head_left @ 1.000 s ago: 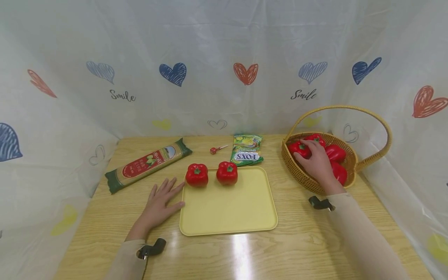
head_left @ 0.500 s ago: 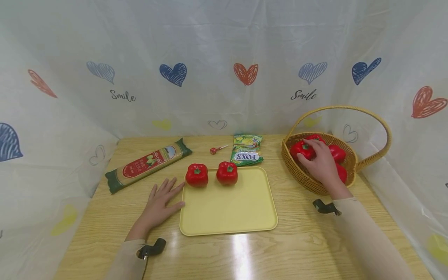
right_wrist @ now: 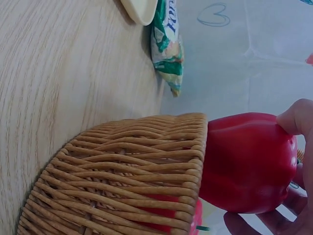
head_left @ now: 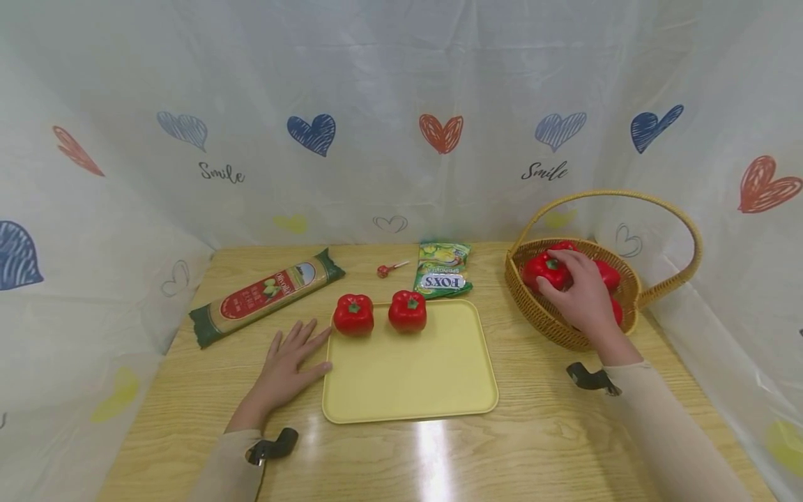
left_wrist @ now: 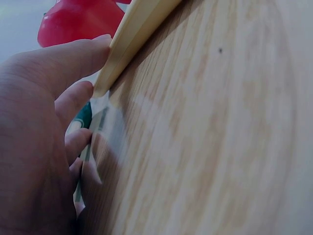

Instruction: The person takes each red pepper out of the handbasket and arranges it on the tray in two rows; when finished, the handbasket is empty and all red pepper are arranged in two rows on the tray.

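My right hand (head_left: 582, 296) grips a red bell pepper (head_left: 541, 273) with a green stem, over the wicker basket (head_left: 533, 317) on the right. In the right wrist view this pepper (right_wrist: 249, 161) stands above the basket rim, thumb on one side and fingers on the other. More red peppers (head_left: 607, 276) lie in the basket, partly hidden by the hand. My left hand (head_left: 282, 373) rests with spread fingers on the table, fingertips touching the left edge of the yellow tray (head_left: 410, 380). Two red bell peppers, a left one (head_left: 353, 317) and a right one (head_left: 406, 314), stand at the tray's far edge.
A long pasta packet (head_left: 266, 298) lies at the left back. Behind the tray are a lollipop (head_left: 384, 270) and a green candy bag (head_left: 442, 268). The basket's tall handle (head_left: 627, 194) arches over it. A heart-printed curtain (head_left: 376, 185) encloses the table.
My right hand, gripping the pepper, has shifted slightly right and toward me, and the pepper has risen in the basket. The left hand has stayed in place.
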`<state>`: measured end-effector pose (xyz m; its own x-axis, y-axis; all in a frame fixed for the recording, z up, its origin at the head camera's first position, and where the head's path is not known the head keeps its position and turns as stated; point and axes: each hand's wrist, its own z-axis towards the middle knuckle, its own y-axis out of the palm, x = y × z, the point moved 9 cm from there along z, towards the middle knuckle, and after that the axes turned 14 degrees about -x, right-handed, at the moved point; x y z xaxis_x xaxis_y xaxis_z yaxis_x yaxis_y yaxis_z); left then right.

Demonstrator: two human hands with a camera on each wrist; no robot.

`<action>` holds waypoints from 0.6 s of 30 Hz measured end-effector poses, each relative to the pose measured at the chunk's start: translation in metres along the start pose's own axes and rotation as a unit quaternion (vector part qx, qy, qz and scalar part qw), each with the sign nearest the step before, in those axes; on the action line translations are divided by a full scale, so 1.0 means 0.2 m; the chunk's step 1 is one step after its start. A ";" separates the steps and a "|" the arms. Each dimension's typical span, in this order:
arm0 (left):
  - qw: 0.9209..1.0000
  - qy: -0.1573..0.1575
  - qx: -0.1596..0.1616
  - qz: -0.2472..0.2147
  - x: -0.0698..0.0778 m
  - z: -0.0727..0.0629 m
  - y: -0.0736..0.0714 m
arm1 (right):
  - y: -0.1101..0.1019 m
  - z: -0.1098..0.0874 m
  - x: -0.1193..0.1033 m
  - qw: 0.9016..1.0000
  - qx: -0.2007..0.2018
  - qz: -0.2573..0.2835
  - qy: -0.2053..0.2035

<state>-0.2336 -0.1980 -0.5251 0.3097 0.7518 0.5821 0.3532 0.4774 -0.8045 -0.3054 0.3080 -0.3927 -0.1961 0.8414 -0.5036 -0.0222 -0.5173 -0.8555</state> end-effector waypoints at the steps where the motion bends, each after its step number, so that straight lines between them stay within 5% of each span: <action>1: 1.000 0.000 -0.001 -0.001 0.00 0.00 0.00 | 0.00 0.00 0.00 1.000 0.002 0.001 -0.001; 18: 1.000 -0.003 -0.002 0.000 0.00 0.00 0.00 | -0.04 -0.05 -0.08 1.000 0.002 0.006 -0.016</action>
<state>-0.2339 -0.1973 -0.5251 0.3040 0.7549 0.5810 0.3574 0.4750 -0.8042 -0.2932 0.3006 -0.3798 -0.2281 0.8293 -0.5102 -0.0233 -0.5285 -0.8486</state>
